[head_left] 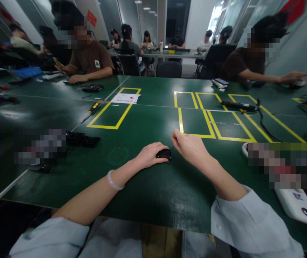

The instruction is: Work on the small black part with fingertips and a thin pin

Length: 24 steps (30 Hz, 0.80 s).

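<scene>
My left hand is wrapped around a small black boxy object and steadies it on the green table. The object's right end shows beyond my fingers; the rest is covered by the hand. Just to its right, my right hand is closed in a pinch, raised slightly above the tabletop. From its fingertips a thin dark rod slants down to the right end of the black object. Its grip end is hidden in my fingers, so I cannot tell its exact kind.
Yellow tape marks rectangles on the green table. A yellow-black screwdriver and a paper sheet lie ahead left. A corded black tool lies ahead right; a white device is nearer. Two people sit opposite.
</scene>
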{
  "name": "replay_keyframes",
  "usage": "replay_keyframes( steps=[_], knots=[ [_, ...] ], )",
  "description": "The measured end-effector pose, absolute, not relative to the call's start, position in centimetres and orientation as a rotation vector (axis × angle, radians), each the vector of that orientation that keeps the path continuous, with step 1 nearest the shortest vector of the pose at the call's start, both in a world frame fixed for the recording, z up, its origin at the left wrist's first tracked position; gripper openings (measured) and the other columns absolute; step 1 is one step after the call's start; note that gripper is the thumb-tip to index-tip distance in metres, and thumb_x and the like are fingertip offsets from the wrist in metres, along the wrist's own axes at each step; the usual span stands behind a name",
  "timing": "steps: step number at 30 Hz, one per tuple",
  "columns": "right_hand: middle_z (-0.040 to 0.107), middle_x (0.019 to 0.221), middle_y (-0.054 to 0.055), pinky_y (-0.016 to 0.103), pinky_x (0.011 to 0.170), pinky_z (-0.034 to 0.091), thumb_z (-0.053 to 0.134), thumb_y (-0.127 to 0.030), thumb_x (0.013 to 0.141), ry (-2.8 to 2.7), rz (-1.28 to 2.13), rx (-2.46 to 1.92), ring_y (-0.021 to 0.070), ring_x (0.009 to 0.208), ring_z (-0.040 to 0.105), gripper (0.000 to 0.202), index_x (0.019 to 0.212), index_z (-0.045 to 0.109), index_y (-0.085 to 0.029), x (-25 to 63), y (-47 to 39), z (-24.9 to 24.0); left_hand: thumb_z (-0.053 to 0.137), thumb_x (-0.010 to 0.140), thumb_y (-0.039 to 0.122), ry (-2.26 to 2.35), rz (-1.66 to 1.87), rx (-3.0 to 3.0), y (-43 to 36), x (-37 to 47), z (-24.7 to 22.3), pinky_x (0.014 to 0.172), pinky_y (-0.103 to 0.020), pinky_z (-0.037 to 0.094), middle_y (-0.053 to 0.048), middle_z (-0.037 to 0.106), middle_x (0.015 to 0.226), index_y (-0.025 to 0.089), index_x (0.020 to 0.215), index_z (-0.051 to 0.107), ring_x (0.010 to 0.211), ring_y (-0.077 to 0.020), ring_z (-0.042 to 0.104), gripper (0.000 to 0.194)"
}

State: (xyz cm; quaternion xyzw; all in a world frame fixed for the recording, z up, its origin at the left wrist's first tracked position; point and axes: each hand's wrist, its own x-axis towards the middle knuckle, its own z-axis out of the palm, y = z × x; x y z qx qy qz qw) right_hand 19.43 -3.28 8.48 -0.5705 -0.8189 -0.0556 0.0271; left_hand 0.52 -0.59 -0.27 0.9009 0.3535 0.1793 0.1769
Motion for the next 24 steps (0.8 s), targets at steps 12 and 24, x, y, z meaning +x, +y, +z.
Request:
replay_keyframes(
  steps=[12,24],
  knots=[
    [0.068,0.078,0.003,0.027,0.051,0.019,0.029,-0.036,0.096,-2.493,-0.164,-1.712,0.019,0.068,0.064,0.024,0.102,0.047,-0.021,19.48,-3.35,8.32,0.059,0.085,0.047,0.989,0.515,2.549,-0.59,0.53,-0.27,0.086,-0.032,0.045,-0.005,0.059,0.108,0.023,0.119,0.054,0.099,-0.0219,0.057,0.042],
    [0.068,0.08,0.003,0.026,0.049,0.019,0.032,-0.032,0.095,-2.493,-0.113,-1.631,0.0171,0.067,0.063,0.019,0.101,0.046,-0.02,19.62,-3.36,8.17,0.059,0.084,0.049,1.012,0.499,2.544,-0.58,0.55,-0.3,0.085,-0.033,0.046,-0.006,0.059,0.107,0.024,0.118,0.055,0.098,-0.022,0.057,0.042]
  ],
)
